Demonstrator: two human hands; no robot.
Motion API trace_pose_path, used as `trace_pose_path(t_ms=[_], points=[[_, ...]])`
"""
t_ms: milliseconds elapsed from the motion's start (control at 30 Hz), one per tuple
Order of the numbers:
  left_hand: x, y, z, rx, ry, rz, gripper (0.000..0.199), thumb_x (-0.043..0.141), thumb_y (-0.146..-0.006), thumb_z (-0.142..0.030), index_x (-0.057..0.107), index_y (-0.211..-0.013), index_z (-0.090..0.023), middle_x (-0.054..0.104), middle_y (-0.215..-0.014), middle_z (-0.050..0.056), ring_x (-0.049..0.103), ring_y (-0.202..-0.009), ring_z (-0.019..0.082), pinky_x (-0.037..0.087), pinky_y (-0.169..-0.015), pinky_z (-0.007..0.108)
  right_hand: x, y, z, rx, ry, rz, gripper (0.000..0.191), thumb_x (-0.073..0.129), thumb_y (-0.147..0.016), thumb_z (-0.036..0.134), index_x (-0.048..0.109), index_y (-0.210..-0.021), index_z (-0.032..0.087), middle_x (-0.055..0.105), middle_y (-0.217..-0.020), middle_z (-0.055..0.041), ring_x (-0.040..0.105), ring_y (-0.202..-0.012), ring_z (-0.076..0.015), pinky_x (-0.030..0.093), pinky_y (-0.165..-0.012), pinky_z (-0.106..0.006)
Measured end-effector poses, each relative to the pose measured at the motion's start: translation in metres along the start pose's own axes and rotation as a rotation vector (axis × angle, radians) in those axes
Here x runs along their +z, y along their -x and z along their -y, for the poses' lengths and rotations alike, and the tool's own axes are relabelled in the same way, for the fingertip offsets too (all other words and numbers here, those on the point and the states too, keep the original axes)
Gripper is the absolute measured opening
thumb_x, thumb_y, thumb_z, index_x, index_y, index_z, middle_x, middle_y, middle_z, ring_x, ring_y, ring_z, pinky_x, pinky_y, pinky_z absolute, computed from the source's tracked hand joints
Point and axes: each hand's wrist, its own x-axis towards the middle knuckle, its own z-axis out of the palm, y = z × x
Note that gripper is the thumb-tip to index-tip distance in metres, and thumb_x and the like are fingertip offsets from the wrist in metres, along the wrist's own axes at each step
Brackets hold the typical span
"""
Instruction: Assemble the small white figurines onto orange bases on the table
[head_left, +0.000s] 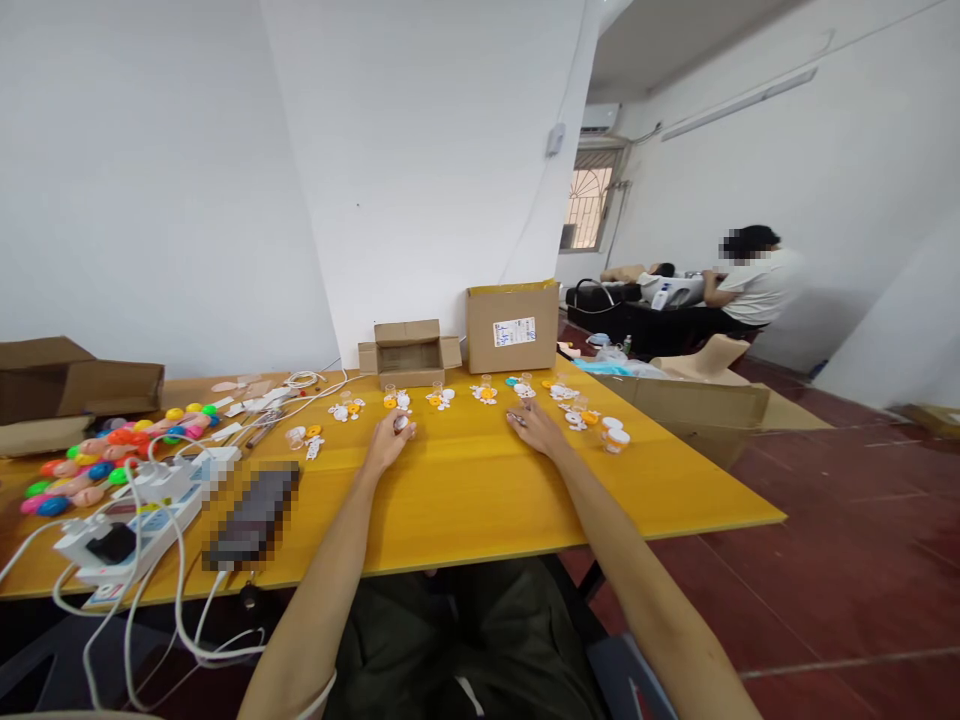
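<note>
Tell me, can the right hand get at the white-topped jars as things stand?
Probably yes: the jars stand to the right of the right hand. Small white and orange parts lie close to the way, but bare table on their near side seems to leave a path.

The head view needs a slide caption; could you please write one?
Left hand and right hand at a yellow table, near white and orange pieces, an open cardboard box behind.

White walls and a barred window overlook red flooring
</note>
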Motion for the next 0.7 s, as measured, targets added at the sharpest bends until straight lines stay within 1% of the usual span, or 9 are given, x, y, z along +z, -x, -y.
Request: trace_pose_path(t_ms=[100, 267, 400, 533, 633, 700], points=[[0.0004, -0.0004, 0.0007, -0.002, 0.006, 0.002, 0.017, 0.065, -0.074, -0.030, 0.065, -0.088, -0.022, 0.063, -0.064, -0.004, 0.064, -0.067, 0.018, 0.053, -0.075, 0.032, -0.0028, 0.0012, 0.0029, 0.025, 0.020, 0.027, 0.029, 0.050, -0.094, 0.035, 0.075, -0.108, 0.027, 0.066, -0.126, -0.0102, 0.060, -0.120, -0.0286, 0.049, -0.100, -0.038], [0.0004, -0.0004, 0.0020, 0.012, -0.002, 0.000, 0.018, 0.066, -0.074, -0.031, 0.066, -0.089, -0.022, 0.064, -0.066, -0.003, 0.064, -0.068, 0.018, 0.053, -0.075, 0.031, -0.0040, 0.0025, 0.0049, 0.084, 0.009, 0.050, 0.031, 0.051, -0.094, 0.036, 0.071, -0.116, 0.027, 0.061, -0.133, -0.0095, 0.059, -0.122, -0.0273, 0.047, -0.104, -0.039], [0.0001, -0.0003, 0.0027, 0.012, -0.006, 0.005, 0.017, 0.066, -0.074, -0.031, 0.066, -0.089, -0.022, 0.064, -0.066, -0.003, 0.064, -0.068, 0.018, 0.053, -0.074, 0.031, 0.0007, 0.0022, 0.0008, 0.082, -0.058, -0.007, 0.031, 0.057, -0.091, 0.038, 0.070, -0.118, 0.030, 0.055, -0.142, -0.0098, 0.058, -0.123, -0.0291, 0.048, -0.101, -0.042], [0.0001, -0.0011, 0.0048, 0.018, -0.002, -0.006, 0.018, 0.067, -0.074, -0.031, 0.066, -0.089, -0.022, 0.063, -0.064, -0.003, 0.063, -0.065, 0.018, 0.053, -0.071, 0.030, 0.0025, 0.0016, -0.0009, 0.091, -0.118, -0.031, 0.037, 0.059, -0.089, 0.042, 0.067, -0.123, 0.029, 0.053, -0.145, -0.0119, 0.059, -0.123, -0.0322, 0.048, -0.102, -0.044], [-0.0001, -0.0023, 0.0070, 0.018, -0.016, -0.013, 0.018, 0.068, -0.073, -0.032, 0.067, -0.088, -0.022, 0.062, -0.065, -0.004, 0.062, -0.066, 0.017, 0.052, -0.070, 0.030, -0.0005, 0.0023, 0.0014, 0.107, -0.157, -0.052, 0.043, 0.055, -0.091, 0.047, 0.063, -0.129, 0.029, 0.052, -0.146, -0.0123, 0.059, -0.124, -0.0328, 0.047, -0.104, -0.044], [-0.0001, -0.0030, 0.0084, 0.015, -0.029, -0.006, 0.017, 0.068, -0.073, -0.032, 0.066, -0.087, -0.022, 0.060, -0.065, -0.004, 0.060, -0.067, 0.017, 0.050, -0.071, 0.029, -0.0037, 0.0033, 0.0034, 0.110, -0.199, -0.080, 0.043, 0.049, -0.094, 0.050, 0.062, -0.131, 0.031, 0.053, -0.145, -0.0106, 0.058, -0.125, -0.0312, 0.047, -0.104, -0.044]])
